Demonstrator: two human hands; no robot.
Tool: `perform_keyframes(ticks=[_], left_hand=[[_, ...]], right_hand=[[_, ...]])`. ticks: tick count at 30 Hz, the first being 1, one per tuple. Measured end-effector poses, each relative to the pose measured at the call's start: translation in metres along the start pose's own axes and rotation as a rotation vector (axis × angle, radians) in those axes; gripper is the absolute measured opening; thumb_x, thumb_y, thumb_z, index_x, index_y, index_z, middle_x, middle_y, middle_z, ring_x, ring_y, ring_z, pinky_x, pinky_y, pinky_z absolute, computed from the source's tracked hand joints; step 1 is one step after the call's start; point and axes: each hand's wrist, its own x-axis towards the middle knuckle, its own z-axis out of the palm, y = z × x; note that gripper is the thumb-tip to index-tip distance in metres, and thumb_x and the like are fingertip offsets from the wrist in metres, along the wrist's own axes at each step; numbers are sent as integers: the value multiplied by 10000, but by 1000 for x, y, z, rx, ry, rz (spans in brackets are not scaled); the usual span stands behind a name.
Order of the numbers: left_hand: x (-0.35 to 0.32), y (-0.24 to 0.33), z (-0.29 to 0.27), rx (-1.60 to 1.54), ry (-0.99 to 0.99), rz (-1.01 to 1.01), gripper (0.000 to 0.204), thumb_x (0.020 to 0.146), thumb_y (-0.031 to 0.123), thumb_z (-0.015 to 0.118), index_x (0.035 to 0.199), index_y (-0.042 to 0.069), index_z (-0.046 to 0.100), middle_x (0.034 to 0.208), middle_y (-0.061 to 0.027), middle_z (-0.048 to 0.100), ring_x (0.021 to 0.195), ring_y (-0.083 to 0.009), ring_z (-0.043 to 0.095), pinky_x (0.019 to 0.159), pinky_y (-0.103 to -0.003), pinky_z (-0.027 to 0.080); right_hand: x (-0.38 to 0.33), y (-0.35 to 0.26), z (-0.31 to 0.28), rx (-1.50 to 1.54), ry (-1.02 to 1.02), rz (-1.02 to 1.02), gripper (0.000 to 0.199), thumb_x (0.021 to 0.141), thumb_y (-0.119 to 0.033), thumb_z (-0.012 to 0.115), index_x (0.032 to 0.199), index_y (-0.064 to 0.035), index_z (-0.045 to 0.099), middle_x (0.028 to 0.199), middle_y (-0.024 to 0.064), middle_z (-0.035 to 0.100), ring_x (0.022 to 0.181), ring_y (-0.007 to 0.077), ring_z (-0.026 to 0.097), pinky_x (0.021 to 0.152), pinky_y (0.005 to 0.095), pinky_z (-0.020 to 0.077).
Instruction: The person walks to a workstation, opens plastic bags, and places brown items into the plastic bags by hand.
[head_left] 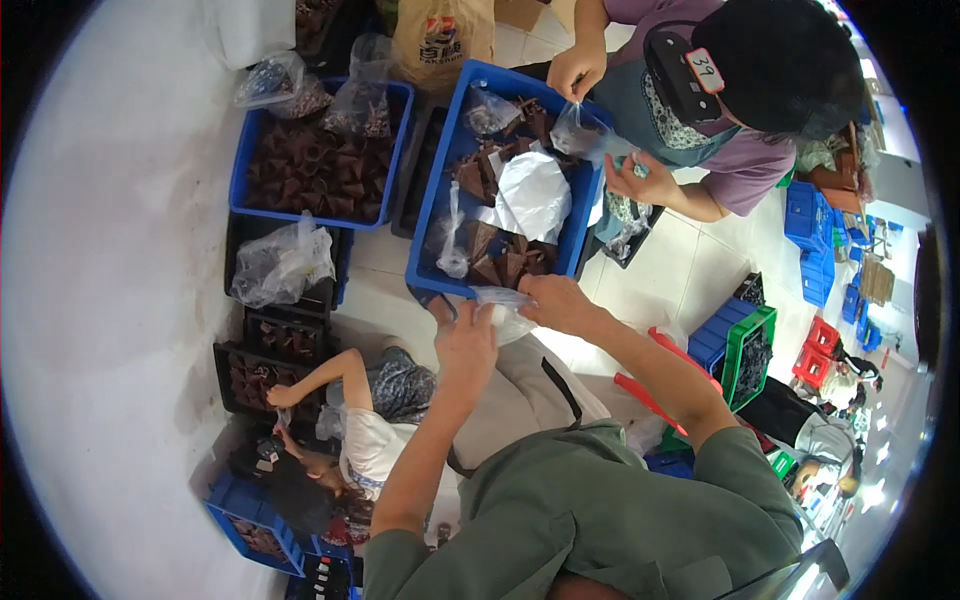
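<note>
A clear plastic bag (508, 313) is stretched between my hands, just below the near edge of a blue crate (432, 215). My left hand (466, 345) pinches the bag's left side, and my right hand (562, 303) grips its upper right edge. What the bag holds, if anything, I cannot make out. Inside the crate lie dark brown cone-shaped pieces (512, 262), a crumpled white sheet (533, 197) and a narrow clear bag (453, 235).
Across the crate a person (690, 110) handles another clear bag (585, 132). A second blue crate (236, 165) of brown cones stands at the left by a white wall (120, 300). Lower left, another person (375, 440) works over black trays (238, 385). A red stool (665, 395) stands at my right.
</note>
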Motion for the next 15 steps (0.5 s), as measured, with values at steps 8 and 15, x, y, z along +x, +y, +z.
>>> perform_keyframes(ticks=[8,15], left_hand=[[-15,-23,-4,73,-46,-265,469,834,80,626,1285,117,502,1253,-146,540,858,-343,671,699,-435,557],[-22,-13,-19,-9,-39,-161,536,809,33,611,1325,73,472,1270,-195,517,1017,-396,615,772,-459,536]], right_hand=[[25,46,2,796,-249,126,340,787,-240,689,1090,-86,668,867,91,695,746,195,670,637,343,518],[85,0,47,-329,128,-202,433,765,-183,710,1176,-91,608,1118,140,583,1069,297,564,883,409,458]])
